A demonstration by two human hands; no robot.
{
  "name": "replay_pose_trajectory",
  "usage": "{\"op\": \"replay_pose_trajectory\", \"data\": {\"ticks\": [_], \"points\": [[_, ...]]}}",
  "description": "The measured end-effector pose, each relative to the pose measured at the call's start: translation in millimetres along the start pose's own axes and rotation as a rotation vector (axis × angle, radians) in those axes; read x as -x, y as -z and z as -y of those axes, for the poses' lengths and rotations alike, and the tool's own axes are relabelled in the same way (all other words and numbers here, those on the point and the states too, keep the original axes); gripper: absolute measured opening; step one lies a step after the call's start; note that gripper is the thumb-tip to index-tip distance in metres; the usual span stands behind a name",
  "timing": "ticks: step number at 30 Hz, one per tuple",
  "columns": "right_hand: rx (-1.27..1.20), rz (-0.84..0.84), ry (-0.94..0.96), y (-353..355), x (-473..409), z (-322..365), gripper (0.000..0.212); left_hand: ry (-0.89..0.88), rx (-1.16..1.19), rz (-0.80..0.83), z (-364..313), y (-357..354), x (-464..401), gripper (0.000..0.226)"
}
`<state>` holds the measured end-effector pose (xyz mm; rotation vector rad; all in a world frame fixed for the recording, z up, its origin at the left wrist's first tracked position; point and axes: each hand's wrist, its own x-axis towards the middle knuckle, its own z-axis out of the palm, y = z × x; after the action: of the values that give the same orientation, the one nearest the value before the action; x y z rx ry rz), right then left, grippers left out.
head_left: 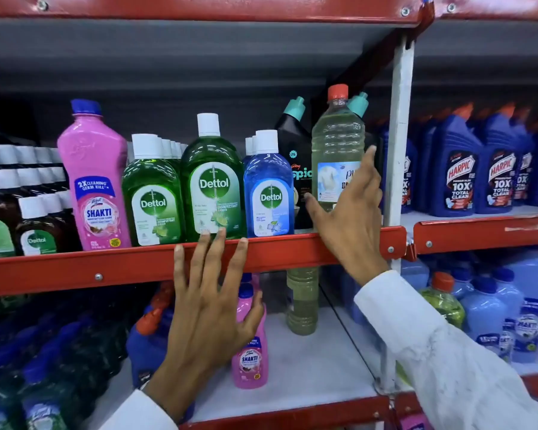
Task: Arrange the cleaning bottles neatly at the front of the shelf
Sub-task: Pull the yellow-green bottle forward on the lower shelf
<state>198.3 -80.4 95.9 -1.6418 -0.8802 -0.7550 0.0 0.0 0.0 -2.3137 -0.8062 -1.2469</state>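
Pink bottle: SHAKTI; green bottle: Dettol; blue bottles: HARPIC 10X

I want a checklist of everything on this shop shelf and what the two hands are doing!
Surface: red-edged shelf, bottles standing along its front.
Job's things: pink Shakti bottle, small green Dettol, tall green Dettol, blue Dettol, clear red-capped bottle, all upright; black bottles sit behind.
Clutter: nothing seen.
Grippers: left hand open, fingertips at the shelf edge, holding nothing; right hand open, fingers spread against the clear bottle, not closed around it.
Cables: nothing seen.
Surroundings: blue Harpic bottles in the next bay; more bottles on the lower shelf.
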Motion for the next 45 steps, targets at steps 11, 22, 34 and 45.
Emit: {"op": "replay_pose_trajectory", "data": {"ticks": [11, 22, 34, 45], "points": [[-0.201, -0.119, -0.195, -10.1, -33.7, -11.2, 0.093, -0.020, 0.000, -0.059, 2.5, -8.4, 1.2, 0.075], [-0.628, -0.481, -0.074, 50.7, -11.6, 4.9, 0.088, -0.009, 0.068, -0.107, 2.5, -14.2, 0.8, 0.072], [-0.603, -0.108, -0.240, 55.8, 137.1, -66.8, 0.095, 0.038, 0.099, -0.151, -5.7, -11.6, -1.0, 0.069], [-0.468, 0.132, -0.391, -51.1, 192.5, -125.9, 0.079, 0.019, 0.051, -0.165, -2.2, -14.7, -2.1, 0.065]]}}
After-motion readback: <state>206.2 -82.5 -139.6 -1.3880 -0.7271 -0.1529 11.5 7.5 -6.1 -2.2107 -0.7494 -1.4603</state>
